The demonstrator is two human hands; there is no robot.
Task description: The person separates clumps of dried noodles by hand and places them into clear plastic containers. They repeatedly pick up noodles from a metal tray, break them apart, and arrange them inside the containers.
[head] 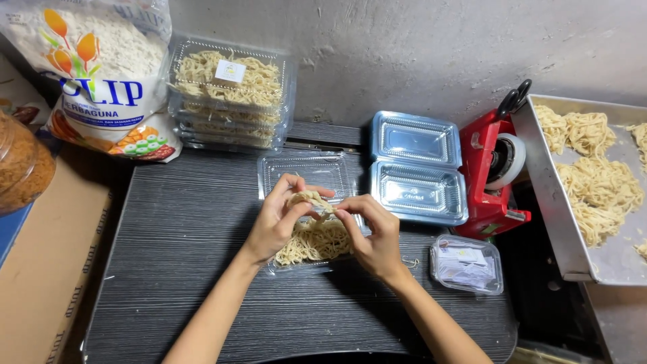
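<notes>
The dark wood-grain table carried the whole packing spread, with a metal tray of loose noodle bundles at the right edge and a large printed flour bag leaning at the far left. A stack of filled, closed clear boxes stood at the back, beside two empty hinged containers and a red tape dispenser. In the middle lay an open clear container already holding noodles. The step appeared to be portioning: the left hand and right hand both pinched a small noodle clump just above the pile, fingers closed on it. Next would likely call for tucking it down evenly so the lid could shut. A small lidded tub of labels sat near the right wrist.
</notes>
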